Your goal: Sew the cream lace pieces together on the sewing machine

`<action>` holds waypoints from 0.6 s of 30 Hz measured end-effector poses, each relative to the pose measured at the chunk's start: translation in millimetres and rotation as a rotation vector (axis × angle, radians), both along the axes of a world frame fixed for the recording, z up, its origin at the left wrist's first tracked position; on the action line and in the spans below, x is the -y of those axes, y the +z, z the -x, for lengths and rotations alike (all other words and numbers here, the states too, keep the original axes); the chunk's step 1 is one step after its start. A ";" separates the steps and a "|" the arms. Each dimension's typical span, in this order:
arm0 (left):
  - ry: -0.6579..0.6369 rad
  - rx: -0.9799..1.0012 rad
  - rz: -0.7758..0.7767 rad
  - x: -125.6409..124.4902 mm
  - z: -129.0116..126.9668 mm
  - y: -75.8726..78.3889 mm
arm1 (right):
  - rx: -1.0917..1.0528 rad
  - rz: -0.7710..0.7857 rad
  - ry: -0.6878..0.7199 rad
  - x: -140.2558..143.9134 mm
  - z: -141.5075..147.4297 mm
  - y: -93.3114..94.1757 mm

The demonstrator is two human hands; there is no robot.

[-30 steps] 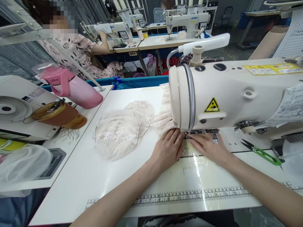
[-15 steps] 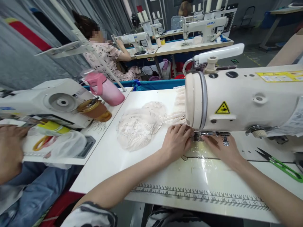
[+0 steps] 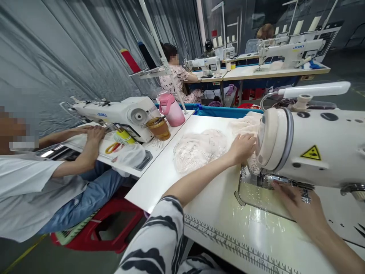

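Note:
A cream sewing machine [image 3: 313, 148] stands on the white table [image 3: 205, 213] in front of me. My left hand [image 3: 242, 147] rests on pale lace fabric [image 3: 199, 148] just left of the machine head, fingers gripping the lace near the needle area. My right hand [image 3: 299, 207] lies flat on the shiny metal plate [image 3: 256, 192] under the machine's foot, fingers apart. The needle itself is hidden behind the machine head.
A pink jug [image 3: 170, 109] and a brown lidded cup [image 3: 159, 127] stand at the table's left edge. A person in a white shirt [image 3: 34, 190] sits at a second machine [image 3: 119, 112] on my left. Another person [image 3: 176, 76] sews further back. A printed ruler [image 3: 228, 243] runs along the near edge.
The view has swung left, bringing the seated person on my left into sight. My left hand has moved away from the needle and further back onto the lace. My right hand stays by the foot.

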State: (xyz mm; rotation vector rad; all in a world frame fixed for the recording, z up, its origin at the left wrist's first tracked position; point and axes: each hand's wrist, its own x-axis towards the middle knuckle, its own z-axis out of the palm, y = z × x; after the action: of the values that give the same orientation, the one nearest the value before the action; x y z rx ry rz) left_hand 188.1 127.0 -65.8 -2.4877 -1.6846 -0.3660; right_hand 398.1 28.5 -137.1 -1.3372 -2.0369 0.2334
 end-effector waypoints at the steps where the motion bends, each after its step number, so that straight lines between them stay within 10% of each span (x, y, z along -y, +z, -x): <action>1: -0.032 -0.007 0.004 9.9 11.9 -3.7 | 0.005 -0.004 -0.002 -0.3 0.0 -0.7; 9: 0.383 0.167 -0.077 104.2 122.0 -18.3 | 0.035 -0.115 0.009 0.9 8.0 1.5; 18: 0.321 0.473 -0.032 131.2 121.7 -10.7 | 0.009 -0.113 0.005 0.9 10.2 6.7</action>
State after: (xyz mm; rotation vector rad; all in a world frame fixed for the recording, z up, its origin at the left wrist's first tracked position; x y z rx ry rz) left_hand 66.4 -4.2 -76.5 -2.1648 -2.1779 -0.9918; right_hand 387.9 27.6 -130.4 -1.2661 -2.0297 0.1127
